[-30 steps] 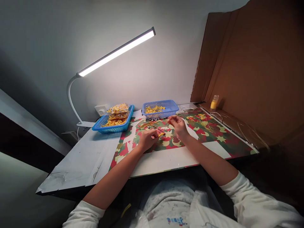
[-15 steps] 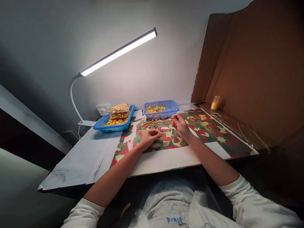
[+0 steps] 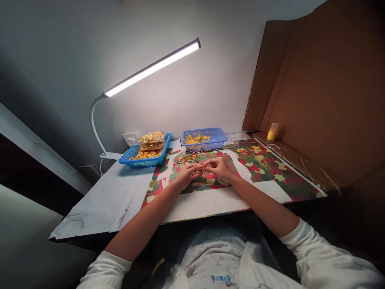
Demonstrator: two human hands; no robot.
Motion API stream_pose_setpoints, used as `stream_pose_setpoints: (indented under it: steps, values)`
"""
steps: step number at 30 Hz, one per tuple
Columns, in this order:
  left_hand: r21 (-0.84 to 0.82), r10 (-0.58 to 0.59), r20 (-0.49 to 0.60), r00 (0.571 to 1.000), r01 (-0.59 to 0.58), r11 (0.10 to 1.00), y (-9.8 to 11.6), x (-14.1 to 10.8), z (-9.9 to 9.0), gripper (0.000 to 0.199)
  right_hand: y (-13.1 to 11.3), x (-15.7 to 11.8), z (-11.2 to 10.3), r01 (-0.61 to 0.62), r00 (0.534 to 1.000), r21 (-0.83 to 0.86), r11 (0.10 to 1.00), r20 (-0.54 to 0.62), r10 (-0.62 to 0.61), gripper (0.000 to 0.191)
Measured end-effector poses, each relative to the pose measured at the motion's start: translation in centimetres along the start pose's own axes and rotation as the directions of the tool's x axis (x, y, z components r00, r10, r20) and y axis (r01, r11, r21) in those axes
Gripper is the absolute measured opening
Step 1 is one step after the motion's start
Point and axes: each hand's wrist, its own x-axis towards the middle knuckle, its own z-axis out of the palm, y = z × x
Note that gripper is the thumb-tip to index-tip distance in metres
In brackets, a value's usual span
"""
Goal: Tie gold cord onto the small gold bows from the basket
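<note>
My left hand is closed in a pinch on a small gold piece, mostly covered by the fingertips. From the right, my right hand meets it, with thumb and fingers pinched at the same piece. What else the right fingertips hold is too small to tell. Both hands are over a camouflage-patterned sheet on the table. Just beyond them lie several gold twist ties and a row of small silvery beads or bells.
At the back left, a blue basket holds yellow pieces and a filled clear bag. A periwinkle basket contains gold bows. Loose gold strands lie right. A lamp, a yellow-filled bottle and cardboard border the table.
My right hand has come down and left from above the sheet to meet my left hand at the gold piece. The left hand stays in nearly the same place.
</note>
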Motion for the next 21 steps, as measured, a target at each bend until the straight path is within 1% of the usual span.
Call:
stream_pose_setpoints:
  steps: [5, 8, 9, 11, 14, 16, 18, 19, 21]
  values:
    - [0.016, -0.050, 0.036, 0.998, 0.049, 0.999, 0.2, -0.2, 0.0, 0.020, -0.1, -0.4, 0.4, -0.039, 0.992, 0.039, 0.998, 0.118, 0.034, 0.026]
    - [0.030, -0.052, 0.052, 0.997, 0.050, 0.998, 0.2, -0.2, -0.1, 0.021, -0.6, -0.5, 0.4, -0.068, 0.990, 0.091, 0.994, 0.133, 0.055, 0.025]
    - [0.036, -0.048, 0.054, 0.997, 0.046, 0.998, 0.1, -0.1, -0.2, 0.022, -0.8, -0.5, 0.2, -0.090, 0.989, 0.127, 0.988, 0.127, 0.074, 0.026]
    - [0.049, -0.039, 0.052, 0.998, 0.036, 0.998, 0.1, 0.0, -0.2, 0.023, -1.4, -0.2, -0.2, -0.153, 0.987, 0.251, 0.956, 0.092, 0.134, 0.029]
    - [0.091, -0.011, 0.024, 1.000, 0.009, 0.996, 0.1, 0.1, -0.1, 0.023, -1.9, 0.3, -1.2, -0.224, 0.965, 0.489, 0.843, -0.007, 0.261, 0.032]
    - [0.178, 0.061, 0.002, 0.998, -0.060, 0.982, -0.1, 0.0, 0.0, 0.022, -1.9, 0.6, -1.7, -0.270, 0.932, 0.571, 0.775, -0.048, 0.360, 0.030]
    - [0.333, 0.184, 0.031, 0.983, -0.183, 0.925, -0.3, -0.2, 0.2, 0.017, -1.6, 0.6, -1.8, -0.338, 0.892, 0.556, 0.759, -0.067, 0.447, 0.028]
    - [0.428, 0.246, 0.069, 0.967, -0.252, 0.868, -0.4, -0.4, 0.2, 0.014, -1.4, 0.6, -1.6, -0.378, 0.878, 0.525, 0.763, -0.059, 0.476, 0.027]
    - [0.597, 0.328, 0.179, 0.928, -0.367, 0.713, -0.7, -0.6, 0.2, 0.008, -0.9, 0.5, -0.8, -0.443, 0.871, 0.458, 0.770, 0.016, 0.491, 0.027]
